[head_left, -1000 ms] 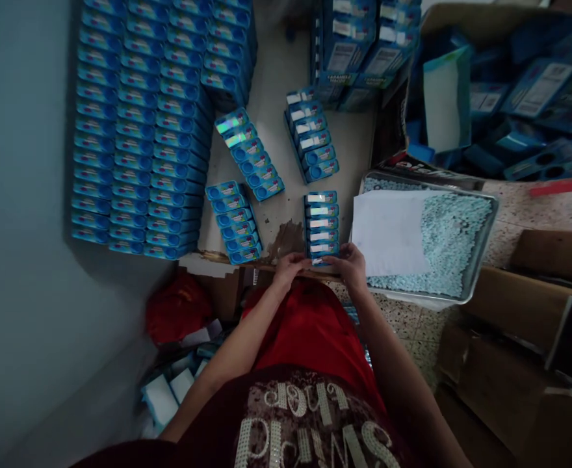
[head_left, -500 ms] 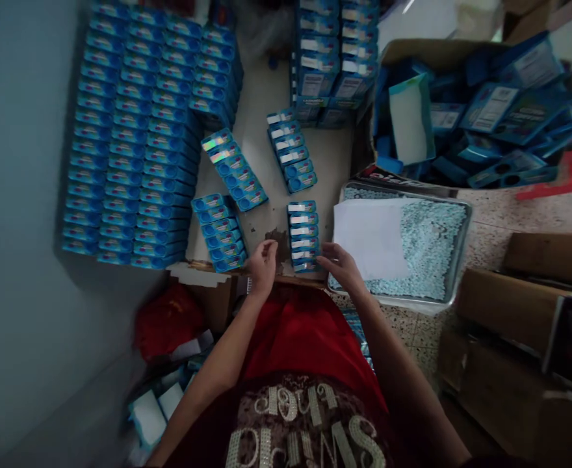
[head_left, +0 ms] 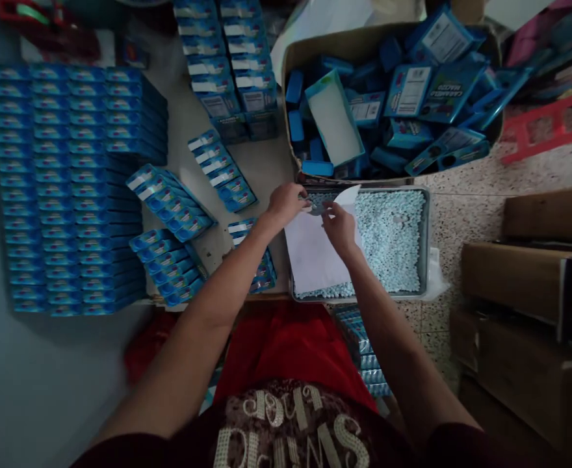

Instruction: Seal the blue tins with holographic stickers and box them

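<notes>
On my feed I count one left hand (head_left: 286, 203), one right hand (head_left: 341, 229), one tray (head_left: 428, 247), one paper sheet (head_left: 310, 260), one open carton (head_left: 308, 53), four short rows of blue boxes (head_left: 171, 203), and one block of boxes (head_left: 71, 195) comprising four columns.

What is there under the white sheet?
The white sheet lies over the metal tray; pale-blue pellets show beyond its right edge. What its middle covers cannot be seen.

"CARAMELO" inverted on a blue box (head_left: 449, 94), pale inverted lettering on a shirt (head_left: 286, 439), wording unclear
</notes>
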`<state>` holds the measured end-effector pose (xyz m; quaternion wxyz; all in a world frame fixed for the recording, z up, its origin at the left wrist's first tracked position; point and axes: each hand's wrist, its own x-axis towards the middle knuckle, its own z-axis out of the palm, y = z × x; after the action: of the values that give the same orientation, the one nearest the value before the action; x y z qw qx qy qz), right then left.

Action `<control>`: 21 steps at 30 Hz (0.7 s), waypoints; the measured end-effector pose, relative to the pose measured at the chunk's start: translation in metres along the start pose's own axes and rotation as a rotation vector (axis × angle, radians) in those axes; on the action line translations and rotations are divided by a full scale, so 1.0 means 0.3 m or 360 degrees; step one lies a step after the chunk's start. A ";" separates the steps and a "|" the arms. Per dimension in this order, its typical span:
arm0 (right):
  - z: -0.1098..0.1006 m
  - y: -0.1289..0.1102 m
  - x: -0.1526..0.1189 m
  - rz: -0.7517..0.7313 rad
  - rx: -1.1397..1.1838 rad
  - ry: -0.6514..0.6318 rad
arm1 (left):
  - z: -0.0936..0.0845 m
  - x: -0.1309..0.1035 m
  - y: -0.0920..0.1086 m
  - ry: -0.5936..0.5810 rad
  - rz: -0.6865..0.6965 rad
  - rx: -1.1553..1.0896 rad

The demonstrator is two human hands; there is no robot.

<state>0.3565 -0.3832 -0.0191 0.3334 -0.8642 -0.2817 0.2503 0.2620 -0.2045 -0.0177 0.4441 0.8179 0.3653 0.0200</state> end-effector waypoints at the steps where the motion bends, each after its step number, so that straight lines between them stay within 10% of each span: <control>1: 0.013 0.020 -0.016 0.0049 0.0073 -0.0001 | 0.016 0.011 0.002 -0.0072 -0.0020 0.0050; 11: 0.095 0.168 -0.284 0.0549 0.1207 -0.0137 | 0.157 -0.051 -0.041 -0.0544 -0.0150 0.0190; 21: -0.007 0.235 -0.243 0.0464 0.0916 -0.0667 | 0.256 -0.017 -0.029 -0.0579 -0.0048 0.0169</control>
<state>0.3281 -0.4754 -0.0503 0.4585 -0.6964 -0.1359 0.5351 0.2806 -0.2595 -0.0691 0.4592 0.8248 0.2917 -0.1540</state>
